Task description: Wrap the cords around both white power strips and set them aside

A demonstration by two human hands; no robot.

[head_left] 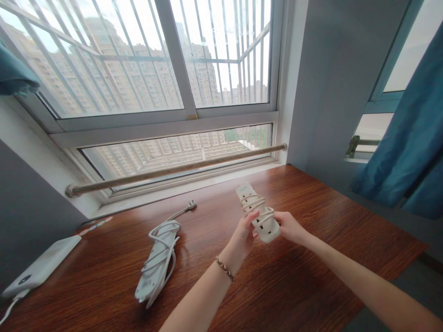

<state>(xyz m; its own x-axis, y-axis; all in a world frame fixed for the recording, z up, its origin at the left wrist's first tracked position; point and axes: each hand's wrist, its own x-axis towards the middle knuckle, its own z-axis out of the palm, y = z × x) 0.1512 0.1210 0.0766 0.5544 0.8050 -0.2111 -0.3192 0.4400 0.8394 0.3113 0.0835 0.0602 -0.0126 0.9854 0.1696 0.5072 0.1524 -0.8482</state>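
Note:
A white power strip (266, 229) with its cord wound round the body is held above the table, tilted so its socket face is toward me. My left hand (246, 229) grips its near left side, with the thumb over the front edge. On the strip's right side, my right hand (289, 226) is closed on the edge or cord; its fingertips are partly hidden behind the strip. Left of my hands, a second white power strip (152, 276) lies on the table, loosely wrapped in its own cord. Its plug (191, 205) points toward the window.
The brown wooden table (321, 203) stands against the window. A white power bank (44, 265) with a white cable is at the left edge. A rail (180, 170) crosses the window low down. A blue curtain (404, 133) hangs at the right.

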